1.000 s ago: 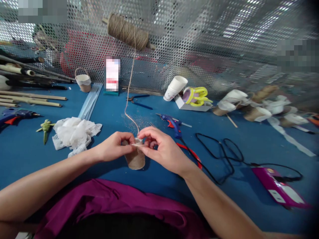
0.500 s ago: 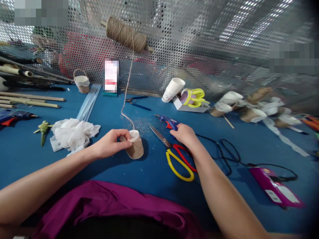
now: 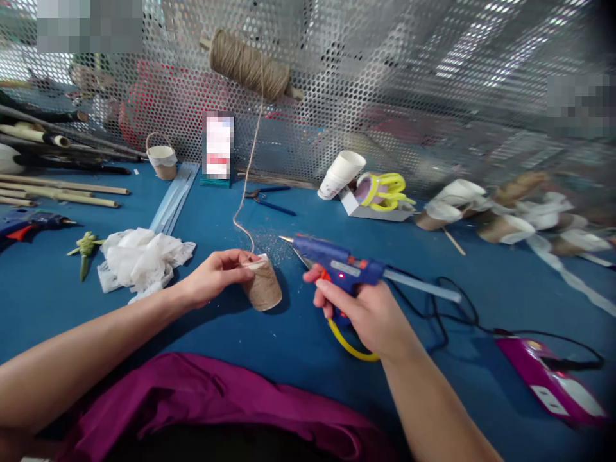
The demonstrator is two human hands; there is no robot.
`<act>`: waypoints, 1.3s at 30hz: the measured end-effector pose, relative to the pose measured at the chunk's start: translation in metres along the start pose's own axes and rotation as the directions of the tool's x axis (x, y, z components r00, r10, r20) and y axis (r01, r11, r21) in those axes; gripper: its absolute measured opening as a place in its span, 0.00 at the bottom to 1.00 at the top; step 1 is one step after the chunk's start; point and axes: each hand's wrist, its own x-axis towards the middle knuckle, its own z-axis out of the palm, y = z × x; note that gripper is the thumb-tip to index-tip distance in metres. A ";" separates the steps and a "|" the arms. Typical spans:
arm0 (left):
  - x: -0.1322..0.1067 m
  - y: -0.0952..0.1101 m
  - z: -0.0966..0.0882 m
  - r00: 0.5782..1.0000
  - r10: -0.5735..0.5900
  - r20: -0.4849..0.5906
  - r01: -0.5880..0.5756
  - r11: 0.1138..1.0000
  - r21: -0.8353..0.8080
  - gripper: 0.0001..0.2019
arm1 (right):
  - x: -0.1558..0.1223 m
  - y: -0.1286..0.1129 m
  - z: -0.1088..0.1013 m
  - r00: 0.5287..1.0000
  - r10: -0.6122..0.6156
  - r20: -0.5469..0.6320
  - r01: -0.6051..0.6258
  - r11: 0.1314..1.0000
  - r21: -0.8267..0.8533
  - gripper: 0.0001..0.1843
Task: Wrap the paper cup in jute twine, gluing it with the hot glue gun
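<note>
Near the middle of the table, my left hand (image 3: 222,277) pinches the upper rim of a paper cup wrapped in brown twine (image 3: 264,286), which is tilted on its side. From its rim a loose strand of twine (image 3: 249,160) runs up to the big spool (image 3: 248,64). To the right, my right hand (image 3: 368,311) grips a blue glue gun (image 3: 337,260), its nozzle pointing left above the table and a red light glowing. A clear glue stick (image 3: 423,285) sticks out of its back. Beneath it lie scissors, mostly hidden; their yellow handle (image 3: 353,346) shows.
White lace (image 3: 144,260) lies bunched at left, near a second glue gun (image 3: 33,224). Pliers (image 3: 272,199), stacked paper cups (image 3: 341,173) and a box of yellow tape (image 3: 382,196) stand along the mesh. A purple power strip (image 3: 551,378) is at right, with the black cord.
My right hand has lifted the glue gun off the table and brought it over the scissors, nozzle toward the cup. The cup in my left hand has tilted and turned slightly.
</note>
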 end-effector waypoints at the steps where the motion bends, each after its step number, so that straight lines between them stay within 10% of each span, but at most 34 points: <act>1: 0.000 -0.001 0.000 1.000 0.006 -0.002 -0.006 1.000 0.003 0.11 | -0.004 0.001 0.004 1.000 -0.013 0.004 0.013 0.999 -0.050 0.12; 18: -0.002 -0.004 -0.005 0.972 0.195 0.135 -0.219 0.955 0.199 0.07 | -0.021 0.011 0.015 0.936 -0.350 0.012 0.308 0.805 -0.507 0.06; 39: -0.003 -0.004 -0.007 0.954 0.237 0.185 -0.276 0.935 0.222 0.06 | -0.025 0.009 0.007 0.955 -0.293 0.057 0.280 0.813 -0.511 0.03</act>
